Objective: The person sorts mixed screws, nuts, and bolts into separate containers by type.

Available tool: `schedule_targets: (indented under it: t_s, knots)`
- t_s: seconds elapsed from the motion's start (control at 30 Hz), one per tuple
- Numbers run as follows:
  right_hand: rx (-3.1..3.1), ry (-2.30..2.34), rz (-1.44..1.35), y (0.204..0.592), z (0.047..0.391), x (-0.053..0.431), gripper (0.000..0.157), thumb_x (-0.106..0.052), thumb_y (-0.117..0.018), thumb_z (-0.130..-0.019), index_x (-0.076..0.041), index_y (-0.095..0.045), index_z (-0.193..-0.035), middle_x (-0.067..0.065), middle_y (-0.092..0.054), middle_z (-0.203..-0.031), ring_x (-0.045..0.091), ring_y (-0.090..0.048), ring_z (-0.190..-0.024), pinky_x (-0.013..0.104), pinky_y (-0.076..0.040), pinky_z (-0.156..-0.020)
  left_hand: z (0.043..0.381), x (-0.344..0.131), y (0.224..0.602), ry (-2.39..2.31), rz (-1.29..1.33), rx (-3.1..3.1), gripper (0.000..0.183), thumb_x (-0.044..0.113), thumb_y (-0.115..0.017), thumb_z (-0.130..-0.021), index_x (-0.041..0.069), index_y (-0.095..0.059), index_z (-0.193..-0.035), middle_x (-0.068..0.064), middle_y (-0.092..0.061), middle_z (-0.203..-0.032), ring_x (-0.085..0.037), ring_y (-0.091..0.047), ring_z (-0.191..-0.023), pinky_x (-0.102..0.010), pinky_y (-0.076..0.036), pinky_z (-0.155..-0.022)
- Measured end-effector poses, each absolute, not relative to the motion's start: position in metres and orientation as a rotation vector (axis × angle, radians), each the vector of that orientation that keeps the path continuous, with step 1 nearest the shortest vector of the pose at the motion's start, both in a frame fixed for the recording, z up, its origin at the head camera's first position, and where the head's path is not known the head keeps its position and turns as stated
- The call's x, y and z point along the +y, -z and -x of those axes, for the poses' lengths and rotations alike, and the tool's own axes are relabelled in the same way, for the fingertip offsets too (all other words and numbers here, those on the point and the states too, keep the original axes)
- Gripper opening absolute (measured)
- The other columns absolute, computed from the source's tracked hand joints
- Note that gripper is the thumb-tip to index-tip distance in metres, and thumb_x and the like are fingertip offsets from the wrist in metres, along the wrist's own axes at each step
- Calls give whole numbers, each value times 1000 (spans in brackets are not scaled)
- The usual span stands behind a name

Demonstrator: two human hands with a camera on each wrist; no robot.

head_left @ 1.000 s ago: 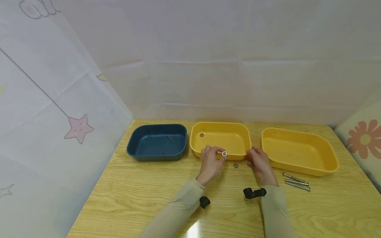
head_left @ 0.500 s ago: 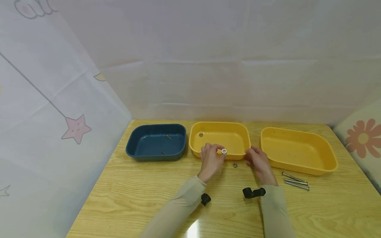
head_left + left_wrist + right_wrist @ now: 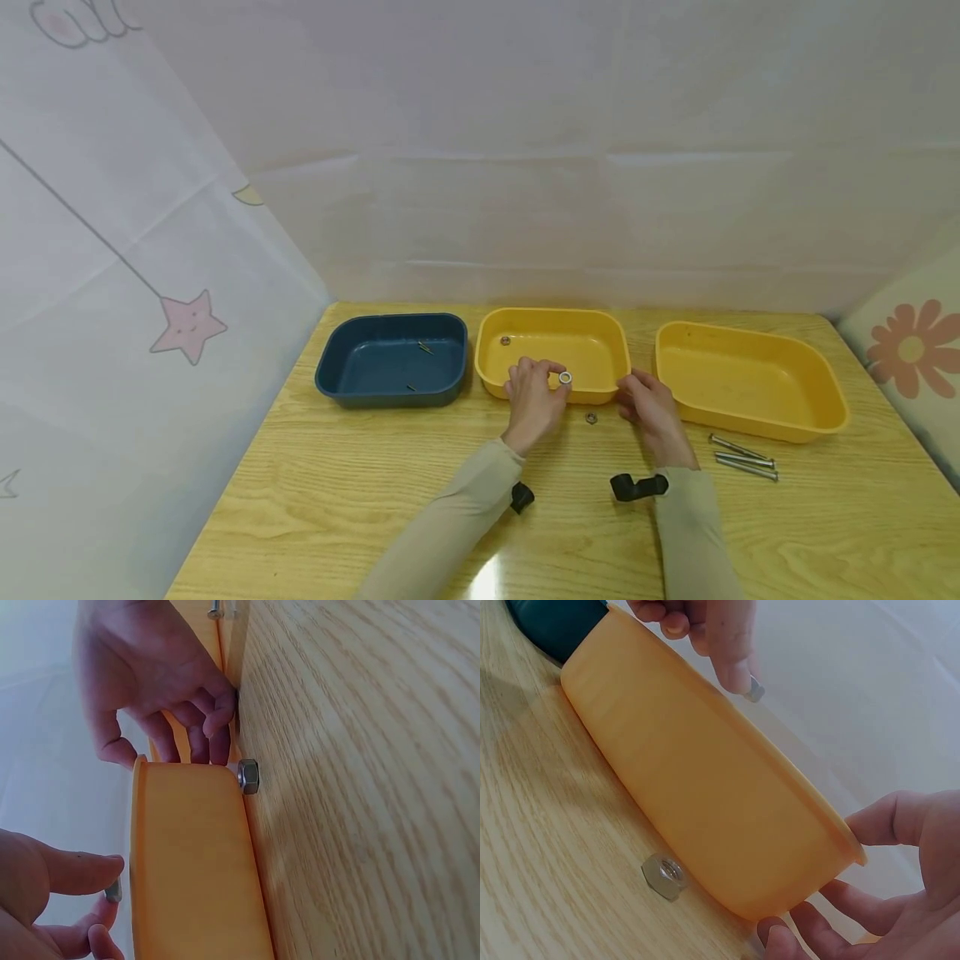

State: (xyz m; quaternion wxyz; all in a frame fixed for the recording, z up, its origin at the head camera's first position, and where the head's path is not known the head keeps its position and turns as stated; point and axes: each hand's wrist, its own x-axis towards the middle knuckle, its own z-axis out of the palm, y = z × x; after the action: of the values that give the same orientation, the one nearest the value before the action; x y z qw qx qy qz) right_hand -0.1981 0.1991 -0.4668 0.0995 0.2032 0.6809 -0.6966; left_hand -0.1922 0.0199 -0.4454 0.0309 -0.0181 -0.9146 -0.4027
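My left hand (image 3: 534, 404) pinches a metal hex nut (image 3: 756, 691) between thumb and fingertips, just above the near rim of the middle yellow tray (image 3: 553, 315). My right hand (image 3: 654, 412) holds that tray's near right corner, thumb at the rim and fingers around the outer wall, as the right wrist view shows. On the table in front of the tray lies a second hex nut (image 3: 591, 418), close to its wall. A third nut (image 3: 506, 341) sits inside the tray at the back left.
A dark blue tray (image 3: 390, 400) with a few small thin pieces stands to the left. To the right is another yellow tray (image 3: 750, 421), with several long bolts (image 3: 744, 458) on the wooden table (image 3: 337, 500) before it. A white printed sheet (image 3: 480, 208) hangs behind.
My left hand has risen slightly forward with the nut, which now shows over the tray's inside. My right hand has stayed at the corner. The view has shifted a little.
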Motion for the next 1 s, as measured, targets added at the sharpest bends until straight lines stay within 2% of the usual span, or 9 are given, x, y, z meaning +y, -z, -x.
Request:
schedule_targets:
  t_s: [0.4,0.73,1.0]
  knots:
    - [2019,2049,-600,467,199,200,58,-19,-50,-95,-6,-33,-149,14,-45,-142,8,-56,-96,21,-49,-78,194,22,443,1205,70,-2827,22,22,-70,-88,14,-70,-108,-4,-50,-99,-20,-34,-87,-33,-24,-76]
    - [2033,2059,-578,468,198,200,58,-17,-49,-95,-4,-32,-149,16,-44,-142,4,-57,-91,20,-49,-75,197,23,445,1179,83,-2866,21,21,-70,-88,14,-71,-108,-3,-49,-96,-20,-34,-86,-34,-23,-75]
    - [2022,2086,-573,465,196,200,58,-18,-52,-95,-4,-34,-148,10,-52,-130,3,-57,-88,20,-49,-74,199,22,445,1148,115,-2893,24,21,-69,-89,12,-71,-111,-5,-52,-99,-21,-36,-87,-34,-23,-74]
